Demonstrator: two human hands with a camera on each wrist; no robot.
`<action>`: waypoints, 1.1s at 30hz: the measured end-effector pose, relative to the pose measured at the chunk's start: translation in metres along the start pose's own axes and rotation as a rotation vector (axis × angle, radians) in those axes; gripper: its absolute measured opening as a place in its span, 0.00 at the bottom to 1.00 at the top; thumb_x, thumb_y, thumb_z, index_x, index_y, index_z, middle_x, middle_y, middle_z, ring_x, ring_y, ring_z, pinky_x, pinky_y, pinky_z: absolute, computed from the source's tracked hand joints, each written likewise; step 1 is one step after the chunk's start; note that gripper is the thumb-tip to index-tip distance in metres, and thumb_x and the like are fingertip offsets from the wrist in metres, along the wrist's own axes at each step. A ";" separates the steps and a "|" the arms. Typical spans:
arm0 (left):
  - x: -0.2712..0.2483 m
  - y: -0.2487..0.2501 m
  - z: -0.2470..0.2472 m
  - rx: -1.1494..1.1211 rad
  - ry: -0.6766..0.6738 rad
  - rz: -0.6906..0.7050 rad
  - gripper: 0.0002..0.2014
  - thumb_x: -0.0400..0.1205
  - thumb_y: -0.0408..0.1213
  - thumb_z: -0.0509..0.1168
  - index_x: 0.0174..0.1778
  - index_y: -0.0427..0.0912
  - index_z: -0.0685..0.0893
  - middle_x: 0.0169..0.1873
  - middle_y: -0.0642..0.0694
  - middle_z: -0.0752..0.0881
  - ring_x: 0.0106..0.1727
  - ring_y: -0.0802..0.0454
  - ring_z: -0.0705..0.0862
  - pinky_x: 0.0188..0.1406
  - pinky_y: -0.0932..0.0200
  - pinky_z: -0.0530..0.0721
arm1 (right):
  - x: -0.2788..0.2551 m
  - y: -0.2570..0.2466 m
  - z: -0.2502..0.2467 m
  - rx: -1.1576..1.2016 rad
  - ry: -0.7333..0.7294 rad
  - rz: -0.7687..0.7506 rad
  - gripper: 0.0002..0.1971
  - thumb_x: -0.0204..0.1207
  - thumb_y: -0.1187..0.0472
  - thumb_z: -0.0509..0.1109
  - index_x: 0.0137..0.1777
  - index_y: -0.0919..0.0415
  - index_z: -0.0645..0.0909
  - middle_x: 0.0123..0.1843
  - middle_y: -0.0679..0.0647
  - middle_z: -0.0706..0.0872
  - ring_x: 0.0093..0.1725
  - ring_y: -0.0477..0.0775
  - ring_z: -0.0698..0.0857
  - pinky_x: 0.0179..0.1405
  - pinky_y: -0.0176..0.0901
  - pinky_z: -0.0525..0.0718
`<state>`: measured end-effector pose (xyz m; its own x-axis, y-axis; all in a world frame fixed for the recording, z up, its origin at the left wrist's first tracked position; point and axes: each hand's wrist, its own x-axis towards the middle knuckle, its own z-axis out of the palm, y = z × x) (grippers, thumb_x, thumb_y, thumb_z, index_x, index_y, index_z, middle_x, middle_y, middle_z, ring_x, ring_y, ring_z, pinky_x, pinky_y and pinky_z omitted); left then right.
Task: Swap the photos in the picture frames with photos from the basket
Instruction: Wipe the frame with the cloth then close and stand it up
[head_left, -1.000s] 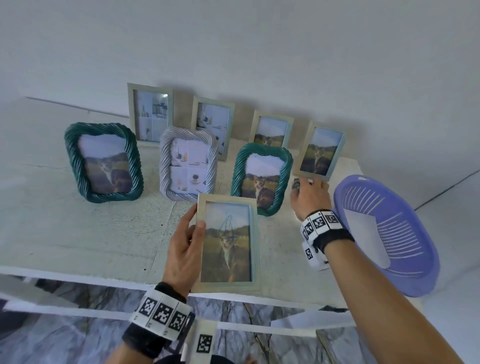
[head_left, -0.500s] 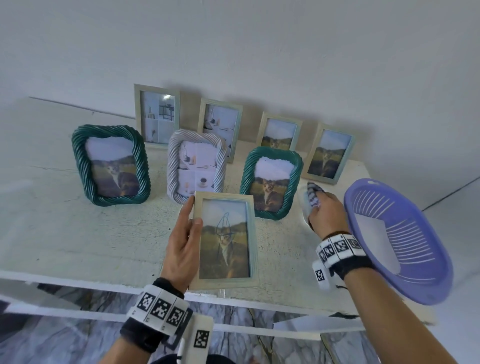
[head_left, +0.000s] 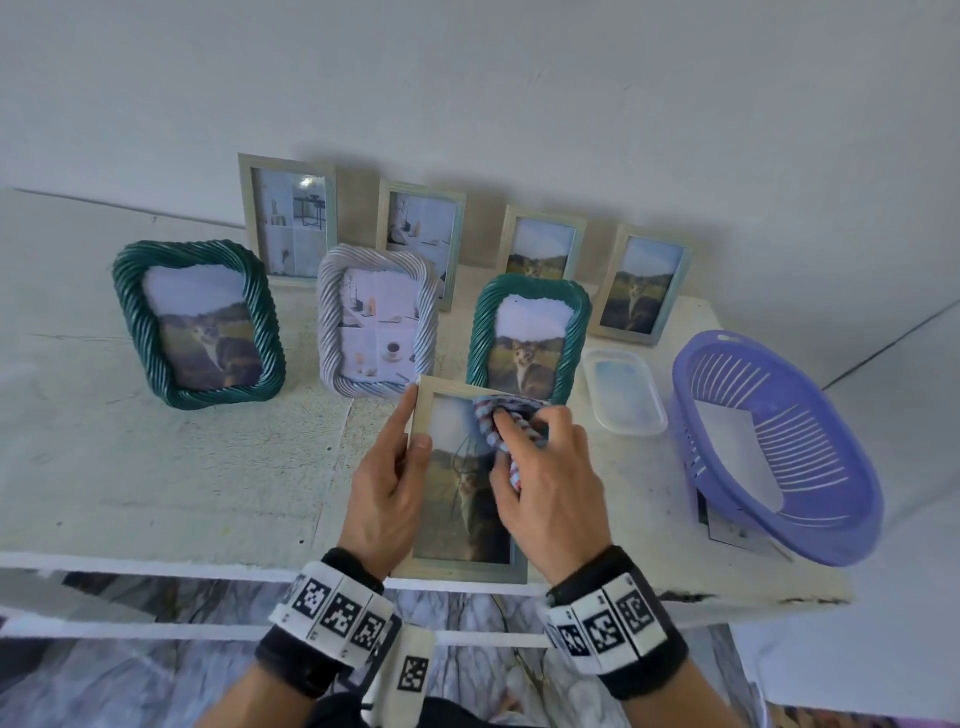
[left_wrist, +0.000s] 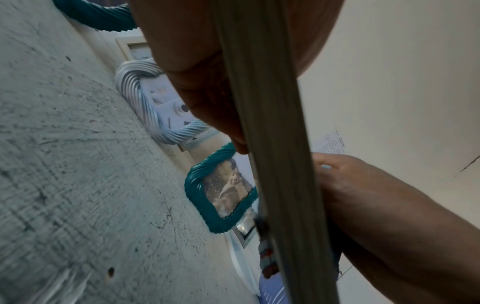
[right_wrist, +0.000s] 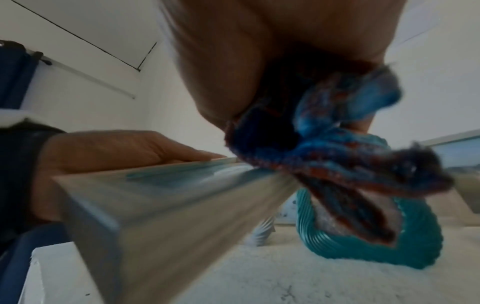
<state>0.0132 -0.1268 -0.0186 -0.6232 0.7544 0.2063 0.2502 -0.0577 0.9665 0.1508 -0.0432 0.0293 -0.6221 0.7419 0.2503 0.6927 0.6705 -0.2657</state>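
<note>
A pale wooden frame (head_left: 467, 483) with a cat photo is held above the near edge of the white table (head_left: 156, 467), tilted up toward the head camera. It is gripped at its left edge by the left hand (head_left: 387, 499), thumb on the front, index finger straight along the edge, remaining fingers behind. A scribbled line is seen on the glass over the cat.

A blue-and-red striped cloth (head_left: 506, 431) is bunched in the curled fingers of the right hand (head_left: 550, 478) and pressed against the upper part of the glass. In the right wrist view the cloth (right_wrist: 337, 156) is blurred.

7 further frames stand on the table: 4 pale ones in the back row against the wall, and in front 2 green rope-pattern frames (head_left: 200, 325) (head_left: 530, 338) with a grey rope-pattern frame (head_left: 376, 322) between them.

The purple basket (head_left: 810, 415) sits tilted at the right end of the table, white paper inside it. A clear plastic tray (head_left: 623, 397) lies between the basket and the right green frame.
</note>
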 end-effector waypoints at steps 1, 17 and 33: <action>0.000 -0.002 -0.001 0.007 0.000 0.002 0.24 0.88 0.33 0.56 0.82 0.44 0.66 0.24 0.57 0.69 0.24 0.62 0.65 0.25 0.71 0.65 | 0.001 -0.003 0.003 0.000 -0.014 0.006 0.22 0.73 0.58 0.74 0.68 0.51 0.79 0.58 0.57 0.73 0.52 0.59 0.77 0.36 0.50 0.88; 0.001 -0.004 -0.021 -0.007 0.032 -0.033 0.23 0.88 0.32 0.58 0.80 0.50 0.68 0.21 0.50 0.73 0.23 0.63 0.65 0.24 0.68 0.68 | -0.019 -0.020 -0.006 0.047 -0.313 -0.283 0.23 0.72 0.66 0.72 0.69 0.55 0.79 0.60 0.56 0.71 0.55 0.56 0.75 0.44 0.46 0.89; 0.002 0.001 -0.027 -0.012 0.041 -0.078 0.23 0.88 0.29 0.57 0.79 0.49 0.67 0.22 0.54 0.70 0.20 0.61 0.64 0.21 0.69 0.64 | -0.004 -0.021 -0.012 -0.031 -0.330 -0.314 0.24 0.74 0.67 0.69 0.71 0.56 0.77 0.63 0.58 0.70 0.57 0.59 0.74 0.43 0.50 0.89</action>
<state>-0.0079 -0.1434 -0.0135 -0.6700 0.7298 0.1360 0.1908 -0.0077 0.9816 0.1428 -0.0606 0.0450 -0.8833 0.4687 0.0025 0.4593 0.8666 -0.1948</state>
